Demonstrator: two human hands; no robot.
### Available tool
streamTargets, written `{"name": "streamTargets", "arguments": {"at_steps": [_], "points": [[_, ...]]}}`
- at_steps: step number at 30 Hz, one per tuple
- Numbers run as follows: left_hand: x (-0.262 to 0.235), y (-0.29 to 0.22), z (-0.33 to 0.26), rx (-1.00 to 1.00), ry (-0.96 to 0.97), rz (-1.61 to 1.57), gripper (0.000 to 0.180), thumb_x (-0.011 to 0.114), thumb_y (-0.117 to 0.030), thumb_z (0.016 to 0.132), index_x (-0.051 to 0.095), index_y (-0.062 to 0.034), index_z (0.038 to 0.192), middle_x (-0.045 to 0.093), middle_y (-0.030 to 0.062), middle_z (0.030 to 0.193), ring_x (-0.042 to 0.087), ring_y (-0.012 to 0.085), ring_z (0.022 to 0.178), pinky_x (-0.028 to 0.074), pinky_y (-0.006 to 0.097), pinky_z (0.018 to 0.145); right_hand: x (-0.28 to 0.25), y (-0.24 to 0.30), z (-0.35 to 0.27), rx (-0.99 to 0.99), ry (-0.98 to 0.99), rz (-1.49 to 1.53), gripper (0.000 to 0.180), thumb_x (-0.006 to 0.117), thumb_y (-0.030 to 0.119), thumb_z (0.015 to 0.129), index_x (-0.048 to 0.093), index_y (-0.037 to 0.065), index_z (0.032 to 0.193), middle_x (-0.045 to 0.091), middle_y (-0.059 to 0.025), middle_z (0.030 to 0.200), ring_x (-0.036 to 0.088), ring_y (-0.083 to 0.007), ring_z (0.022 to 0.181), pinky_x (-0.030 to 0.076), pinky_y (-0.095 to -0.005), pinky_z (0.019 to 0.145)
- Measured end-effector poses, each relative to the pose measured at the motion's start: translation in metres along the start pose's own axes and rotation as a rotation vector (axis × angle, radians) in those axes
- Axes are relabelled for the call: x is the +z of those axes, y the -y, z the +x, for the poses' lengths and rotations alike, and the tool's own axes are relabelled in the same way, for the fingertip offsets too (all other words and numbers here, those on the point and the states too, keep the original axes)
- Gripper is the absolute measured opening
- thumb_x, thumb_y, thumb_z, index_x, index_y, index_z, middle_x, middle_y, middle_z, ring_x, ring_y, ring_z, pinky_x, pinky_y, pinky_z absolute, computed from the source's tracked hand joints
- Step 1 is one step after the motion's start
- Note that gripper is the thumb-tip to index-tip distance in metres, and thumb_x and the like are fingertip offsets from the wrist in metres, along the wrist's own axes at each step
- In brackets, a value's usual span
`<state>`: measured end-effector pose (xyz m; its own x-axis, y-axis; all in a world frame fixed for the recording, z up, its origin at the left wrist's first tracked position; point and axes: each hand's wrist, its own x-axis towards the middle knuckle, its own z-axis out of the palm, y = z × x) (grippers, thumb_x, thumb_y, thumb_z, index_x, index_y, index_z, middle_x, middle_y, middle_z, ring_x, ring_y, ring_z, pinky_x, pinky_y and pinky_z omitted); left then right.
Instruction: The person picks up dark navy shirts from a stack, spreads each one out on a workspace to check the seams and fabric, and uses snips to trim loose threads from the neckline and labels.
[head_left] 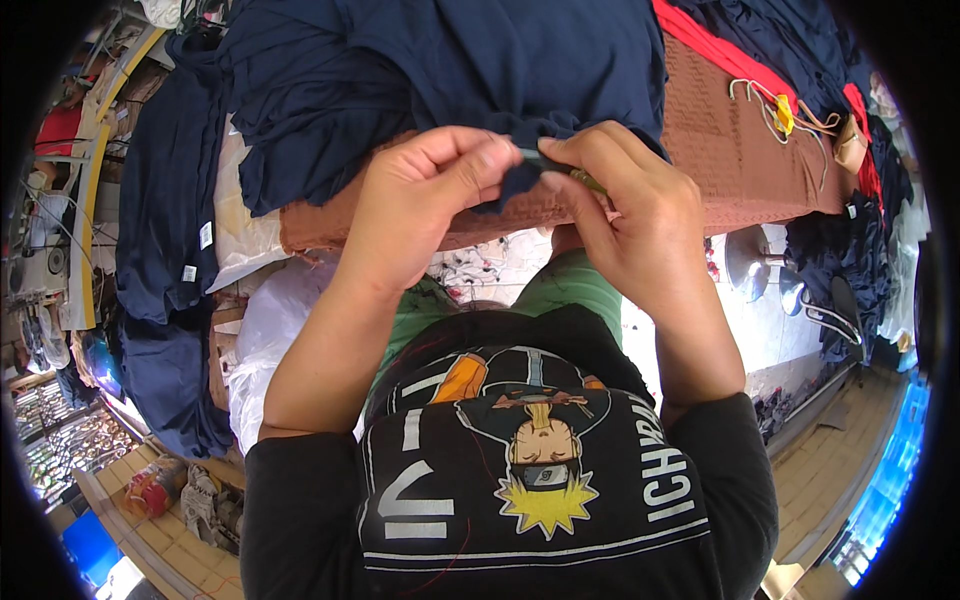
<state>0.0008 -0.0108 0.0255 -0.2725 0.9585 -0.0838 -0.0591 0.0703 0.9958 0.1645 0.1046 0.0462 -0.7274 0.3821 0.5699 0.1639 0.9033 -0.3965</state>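
Note:
Navy cloth (500,60) is heaped over the front of a brown-covered table. At its near edge, my left hand (425,190) is closed, thumb and forefinger pinching a bit of the cloth. Close beside it on the right, my right hand (635,195) is closed around a small tool (592,184) with a yellow-green part, mostly hidden in the fingers; its kind I cannot make out. A short pale strip shows between the fingertips of both hands, against a fold of the cloth.
The brown table cover (740,130) carries a red strap (715,45) and a yellow-handled item (783,115) with pale cords at right. Navy garments (165,220) with white tags hang at left. Below them bulges a white plastic bag (280,330). Thread scraps litter the floor.

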Motion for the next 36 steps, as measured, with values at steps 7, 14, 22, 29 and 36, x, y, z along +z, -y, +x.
{"name": "streamTargets", "arguments": {"at_steps": [7, 14, 22, 29, 36], "points": [[-0.044, -0.061, -0.058, 0.31, 0.084, 1.498, 0.034, 0.058, -0.003, 0.08, 0.068, -0.0072, 0.112, 0.064, 0.0128, 0.12, 0.055, 0.0346, 0.121, 0.032, 0.048, 0.107, -0.046, -0.003, -0.011, 0.24, 0.141, 0.49, 0.021, 0.07, 0.014, 0.083, 0.064, 0.001, 0.099, 0.065, -0.0077, 0.087, 0.062, -0.0169, 0.072, 0.047, -0.026, 0.06], [-0.057, -0.118, -0.079, 0.756, 1.315, 0.517, 0.029, 0.054, -0.021, 0.093, 0.064, -0.0129, 0.118, 0.063, 0.004, 0.122, 0.06, 0.0161, 0.108, 0.043, 0.031, 0.09, -0.08, 0.021, -0.013, -0.794, 1.228, 1.379, 0.031, 0.068, 0.029, 0.087, 0.068, 0.002, 0.102, 0.064, -0.0041, 0.086, 0.062, -0.0114, 0.069, 0.043, -0.0221, 0.052], [0.013, -0.104, -0.075, 0.563, 1.003, 0.14, 0.047, 0.061, -0.033, 0.09, 0.059, 0.004, 0.12, 0.06, 0.0172, 0.125, 0.056, 0.0352, 0.115, 0.044, 0.047, 0.097, -0.145, -0.003, 0.0, -0.909, 0.998, 1.419, 0.033, 0.07, 0.025, 0.086, 0.067, -0.002, 0.104, 0.064, -0.0058, 0.081, 0.059, -0.013, 0.06, 0.04, -0.0263, 0.045], [0.087, -0.074, -0.054, 0.755, 1.019, 0.139, 0.041, 0.057, -0.028, 0.092, 0.059, 0.0041, 0.118, 0.059, 0.0165, 0.125, 0.056, 0.0334, 0.115, 0.043, 0.044, 0.099, -0.092, -0.052, -0.001, -0.071, 0.591, 1.48, 0.037, 0.085, 0.026, 0.07, 0.072, -0.005, 0.084, 0.056, -0.0047, 0.054, 0.042, -0.0091, 0.037, 0.023, -0.0262, 0.037], [0.091, -0.072, -0.04, 0.78, 1.112, 0.205, 0.036, 0.053, -0.024, 0.095, 0.059, 0.0042, 0.116, 0.058, 0.0158, 0.125, 0.055, 0.0315, 0.116, 0.041, 0.042, 0.101, -0.089, -0.067, 0.012, 0.209, 0.632, 1.342, 0.028, 0.079, 0.018, 0.072, 0.068, -0.005, 0.085, 0.062, -0.0057, 0.069, 0.048, -0.0073, 0.055, 0.032, -0.0234, 0.049]]}}
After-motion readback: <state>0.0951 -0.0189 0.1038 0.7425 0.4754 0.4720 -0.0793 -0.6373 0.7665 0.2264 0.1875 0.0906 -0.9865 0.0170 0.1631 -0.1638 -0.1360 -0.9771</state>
